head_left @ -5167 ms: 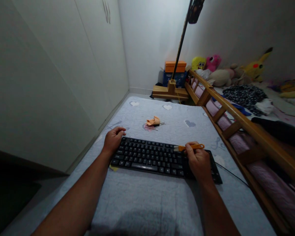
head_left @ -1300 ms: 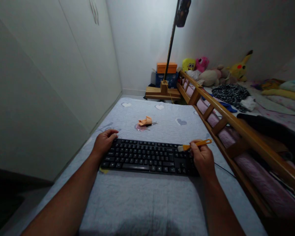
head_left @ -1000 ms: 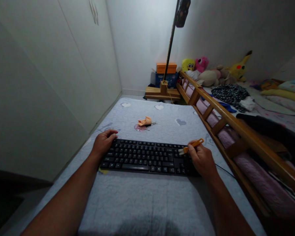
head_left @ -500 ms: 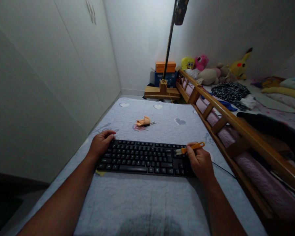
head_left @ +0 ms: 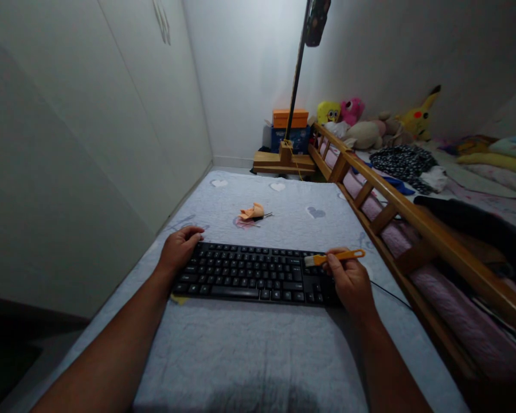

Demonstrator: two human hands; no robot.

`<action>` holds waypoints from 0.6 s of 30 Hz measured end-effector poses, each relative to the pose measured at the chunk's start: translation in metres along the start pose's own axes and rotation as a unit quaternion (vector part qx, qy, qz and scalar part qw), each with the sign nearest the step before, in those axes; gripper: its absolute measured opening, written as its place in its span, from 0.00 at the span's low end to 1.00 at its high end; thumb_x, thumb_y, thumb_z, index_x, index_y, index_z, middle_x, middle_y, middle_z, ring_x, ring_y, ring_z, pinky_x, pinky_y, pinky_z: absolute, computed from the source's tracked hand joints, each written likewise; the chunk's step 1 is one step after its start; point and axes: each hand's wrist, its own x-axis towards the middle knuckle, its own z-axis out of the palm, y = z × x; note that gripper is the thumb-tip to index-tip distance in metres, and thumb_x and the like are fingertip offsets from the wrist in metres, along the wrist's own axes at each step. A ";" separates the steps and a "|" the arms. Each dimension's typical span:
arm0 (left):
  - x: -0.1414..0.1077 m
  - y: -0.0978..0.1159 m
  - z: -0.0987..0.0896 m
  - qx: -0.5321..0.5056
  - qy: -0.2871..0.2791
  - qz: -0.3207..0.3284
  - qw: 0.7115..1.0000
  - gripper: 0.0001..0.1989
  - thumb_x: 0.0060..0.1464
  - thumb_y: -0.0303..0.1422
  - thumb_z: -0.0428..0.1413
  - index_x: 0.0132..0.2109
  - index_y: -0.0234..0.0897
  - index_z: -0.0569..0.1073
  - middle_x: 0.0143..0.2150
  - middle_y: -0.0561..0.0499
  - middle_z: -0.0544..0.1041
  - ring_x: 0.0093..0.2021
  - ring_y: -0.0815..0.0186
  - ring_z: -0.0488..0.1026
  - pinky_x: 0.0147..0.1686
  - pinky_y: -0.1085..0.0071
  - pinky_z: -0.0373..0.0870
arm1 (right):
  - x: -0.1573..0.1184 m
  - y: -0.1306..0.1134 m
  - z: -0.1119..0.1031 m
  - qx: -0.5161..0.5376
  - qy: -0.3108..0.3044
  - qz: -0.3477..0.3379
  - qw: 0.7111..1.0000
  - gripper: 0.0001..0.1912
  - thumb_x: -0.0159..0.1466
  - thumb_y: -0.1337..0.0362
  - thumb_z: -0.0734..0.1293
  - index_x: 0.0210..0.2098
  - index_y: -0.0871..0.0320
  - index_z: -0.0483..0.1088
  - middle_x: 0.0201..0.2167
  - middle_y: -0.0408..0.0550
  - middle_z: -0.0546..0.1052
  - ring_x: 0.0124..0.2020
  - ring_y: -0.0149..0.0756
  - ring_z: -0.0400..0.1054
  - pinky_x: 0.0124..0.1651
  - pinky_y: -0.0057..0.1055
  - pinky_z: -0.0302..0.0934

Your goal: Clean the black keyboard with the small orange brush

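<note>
Currently, head view: right hand (head_left: pixel 351 279) pinches orange brush (head_left: pixel 319 260), bristles at keyboard (head_left: pixel 245 276) spanning between hands; left hand (head_left: pixel 176 252) at its left end, can't tell if gripping. Risk: keyboard skids on soft quilt (head_left: pixel 241 350) if brush pushes sideways

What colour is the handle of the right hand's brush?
The brush handle is yellow-orange, seen best in the head view.

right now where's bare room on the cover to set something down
The cover is bare this side of the keyboard, between the forearms; beyond the cloth, to the far edge; and right of the cloth, toward the rail. The keyboard is crowded: left hand at its left end, right hand with the brush over its right.
</note>
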 end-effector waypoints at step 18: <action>-0.004 0.000 -0.002 0.079 0.063 -0.008 0.995 0.21 0.46 0.43 0.54 0.41 0.36 0.81 0.28 0.50 0.77 0.30 0.58 0.73 0.35 0.65 0.70 | 0.003 0.006 -0.013 -0.091 0.101 0.020 0.991 0.20 0.64 0.47 0.61 0.35 0.57 0.73 0.25 0.48 0.77 0.28 0.43 0.72 0.36 0.36 0.65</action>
